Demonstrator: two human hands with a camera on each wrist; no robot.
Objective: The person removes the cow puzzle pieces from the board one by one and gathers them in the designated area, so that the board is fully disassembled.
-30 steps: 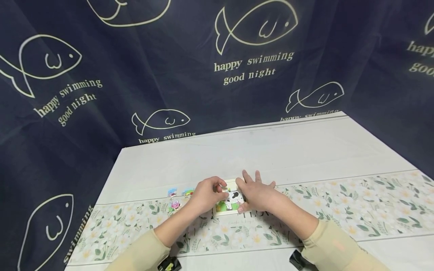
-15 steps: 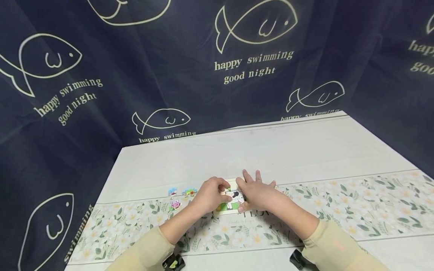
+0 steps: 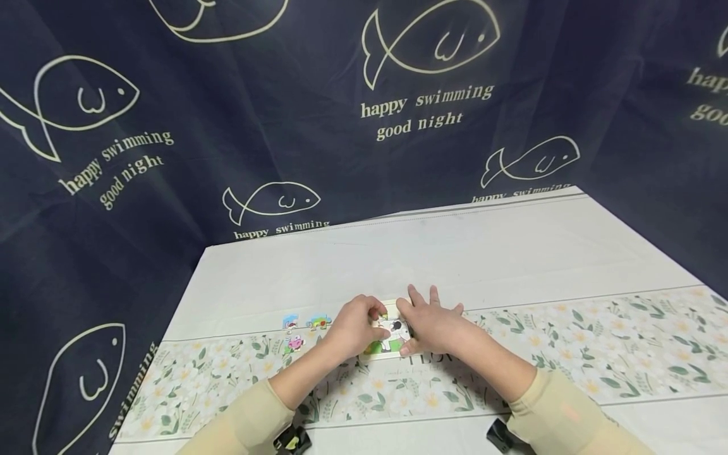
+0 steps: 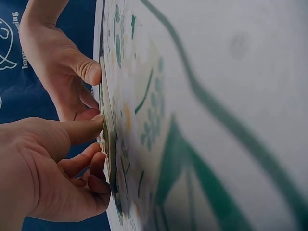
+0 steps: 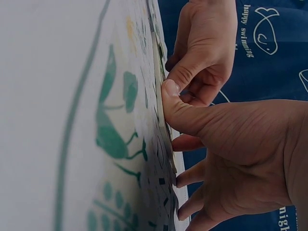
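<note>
A small cow jigsaw puzzle (image 3: 394, 345) in a pale frame lies flat on the table between both hands. My left hand (image 3: 354, 328) reaches over its left part, thumb and curled fingertips set close together on a puzzle piece that they mostly cover. In the left wrist view the thumb (image 4: 89, 130) and fingertips meet the board's top face. My right hand (image 3: 435, 325) steadies the board's right side; its thumb (image 5: 175, 98) presses the near edge, the index finger lies at the far side, and the other fingers spread out over the tabletop.
Left of the board lie loose puzzle pieces: a blue one (image 3: 290, 321), a green one (image 3: 320, 322) and a pink one (image 3: 294, 343). The white table (image 3: 352, 265) carries a flower-patterned band (image 3: 569, 354). A dark blue fish-print curtain (image 3: 341, 126) stands behind.
My left hand has shifted slightly right over the puzzle, and its thumb has moved farther onto the cow picture. The right hand and the loose pieces stay where they were.
</note>
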